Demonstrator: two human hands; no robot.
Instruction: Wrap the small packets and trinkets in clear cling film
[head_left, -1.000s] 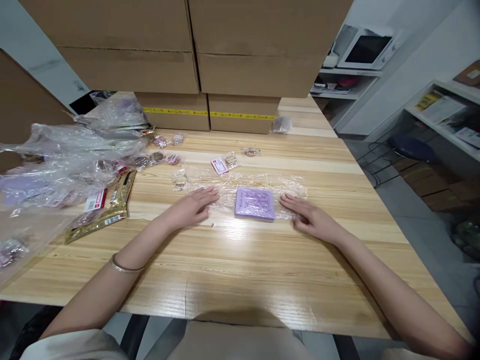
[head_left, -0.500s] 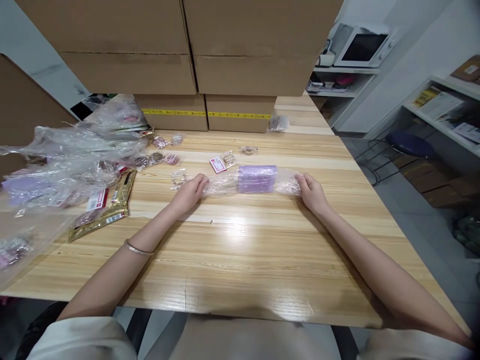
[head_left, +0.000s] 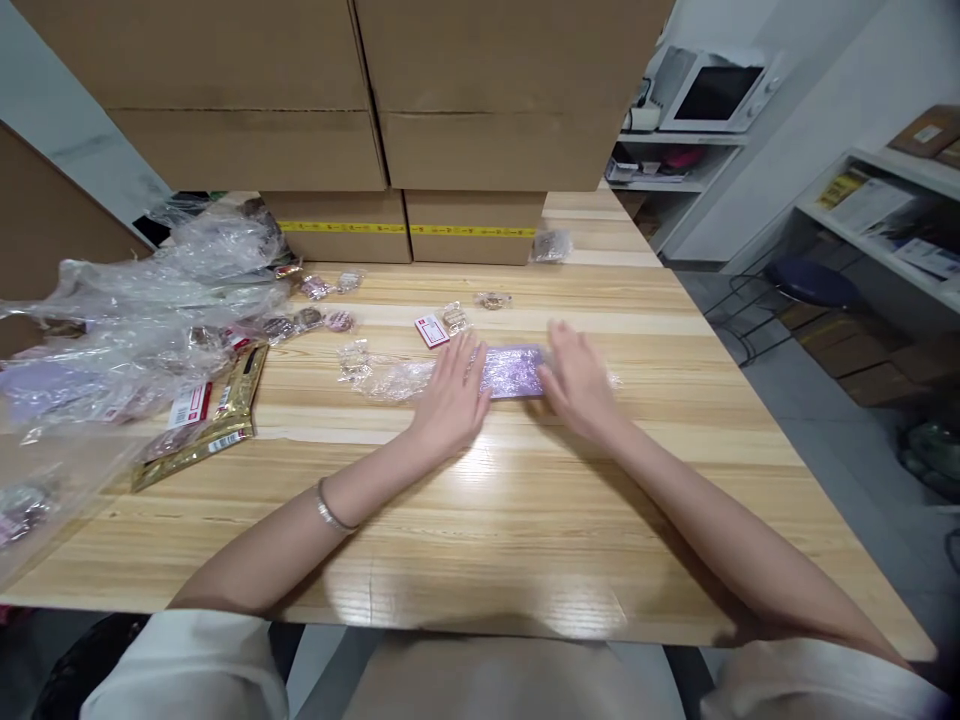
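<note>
A strip of clear bubble wrap (head_left: 401,380) with a purple packet (head_left: 512,371) at its middle lies across the table in front of me. My left hand (head_left: 453,398) rests on the wrap at the packet's left side, fingers stretched and spread. At the right side is my right hand (head_left: 576,383), somewhat blurred, its thumb apart from the fingers near the packet's edge. Beyond the left hand sit a red-and-white card box (head_left: 432,331) and a small clear-wrapped piece (head_left: 456,318). Another wrapped piece (head_left: 493,300) lies farther back.
Crumpled clear plastic bags (head_left: 172,300) pile up on the left, with gold packets (head_left: 244,392) before them. Large cardboard boxes (head_left: 480,150) stand at the back, marked by a yellow measuring tape (head_left: 472,231). A crumpled clear bag (head_left: 552,246) lies by their right corner.
Both hands have let go of the wrap's ends and come inward to the purple packet. The wrap, earlier held stretched between them, now lies on the table.
</note>
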